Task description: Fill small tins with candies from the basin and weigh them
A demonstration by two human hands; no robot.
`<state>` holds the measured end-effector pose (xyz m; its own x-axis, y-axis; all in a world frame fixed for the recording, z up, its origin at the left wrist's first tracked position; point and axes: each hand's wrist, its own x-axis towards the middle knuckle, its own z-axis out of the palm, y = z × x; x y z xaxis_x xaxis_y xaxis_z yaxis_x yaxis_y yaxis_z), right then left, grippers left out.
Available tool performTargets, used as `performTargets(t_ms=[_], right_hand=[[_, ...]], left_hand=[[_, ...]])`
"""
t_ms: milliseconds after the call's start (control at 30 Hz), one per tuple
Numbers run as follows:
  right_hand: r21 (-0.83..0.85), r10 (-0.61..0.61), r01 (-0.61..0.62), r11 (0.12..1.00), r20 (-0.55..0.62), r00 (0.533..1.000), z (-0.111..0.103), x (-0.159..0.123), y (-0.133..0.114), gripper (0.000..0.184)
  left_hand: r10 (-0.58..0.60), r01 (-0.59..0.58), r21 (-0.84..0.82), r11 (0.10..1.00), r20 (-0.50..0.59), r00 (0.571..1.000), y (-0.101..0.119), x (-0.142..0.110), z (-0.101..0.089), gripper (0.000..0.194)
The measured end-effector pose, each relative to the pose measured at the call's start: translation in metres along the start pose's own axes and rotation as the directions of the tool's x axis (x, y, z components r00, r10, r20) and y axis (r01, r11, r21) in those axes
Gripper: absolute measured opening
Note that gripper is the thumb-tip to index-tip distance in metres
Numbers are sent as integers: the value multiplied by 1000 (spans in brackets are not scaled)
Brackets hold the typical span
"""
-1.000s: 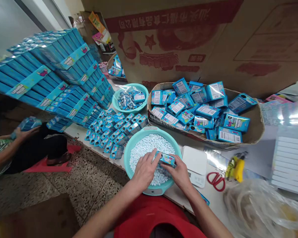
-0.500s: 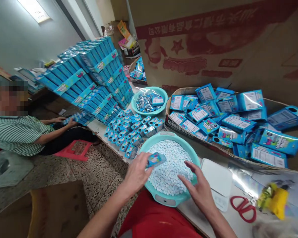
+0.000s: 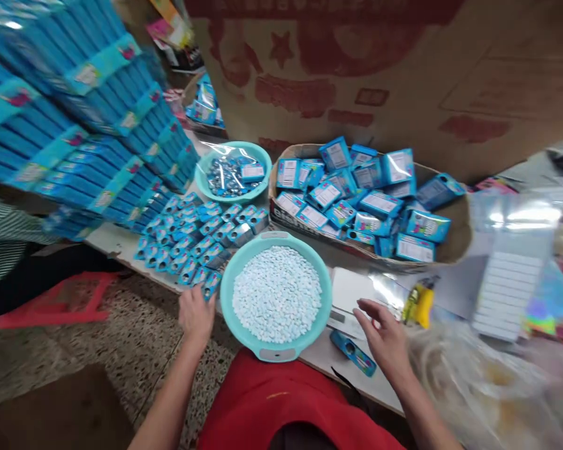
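My left hand (image 3: pixel 197 317) is at the near end of the rows of small blue candy boxes (image 3: pixel 187 244), its fingers closed around the end of one box (image 3: pixel 211 286). To its right, a turquoise basin (image 3: pixel 326 300) holds many pale blue candies (image 3: pixel 278 294). My right hand (image 3: pixel 383 337) hovers beside the white scale (image 3: pixel 351 287), fingers apart and nothing in them. A single blue box (image 3: pixel 353 353) lies on the table just left of that hand.
Behind the basin stands a carton (image 3: pixel 464 228) of blue boxes. A second turquoise basin (image 3: pixel 266 156) holds small shiny pieces. Stacked box packs (image 3: pixel 107 125) rise at left, near a person's striped sleeve (image 3: pixel 0 237). Yellow-handled cutters (image 3: pixel 422 303) and a plastic bag (image 3: pixel 478 375) are at right.
My view has swung right. My left hand has carried the box from over the candies to the rows at left. The right hand has moved from above the basin to beside the scale.
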<state>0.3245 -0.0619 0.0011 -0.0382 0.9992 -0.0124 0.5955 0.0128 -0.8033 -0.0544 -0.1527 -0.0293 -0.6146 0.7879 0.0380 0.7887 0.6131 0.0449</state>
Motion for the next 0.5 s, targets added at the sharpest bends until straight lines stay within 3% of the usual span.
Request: performTargets(t_ms=[167,267,367,500], right_hand=[[-268,-26,70,961,165,986,-9,-38,33,52],[-361,12,85,929,259,966,-10,-56,41,30],[-315,3,69,947,224,975,-18,-53,36,22],[-245,-90,106,964,77,993,-32,-14,26,32]], left_hand=[[38,-38,13,999,-28,999,-3,1,1,52],[106,-117,-87,989,-121,987,2,-4,-11,51],[231,-273,-241,931,-187,955,26,-12,-19,39],[501,-479,-360,801,-36,865,75,-20,-7,32]])
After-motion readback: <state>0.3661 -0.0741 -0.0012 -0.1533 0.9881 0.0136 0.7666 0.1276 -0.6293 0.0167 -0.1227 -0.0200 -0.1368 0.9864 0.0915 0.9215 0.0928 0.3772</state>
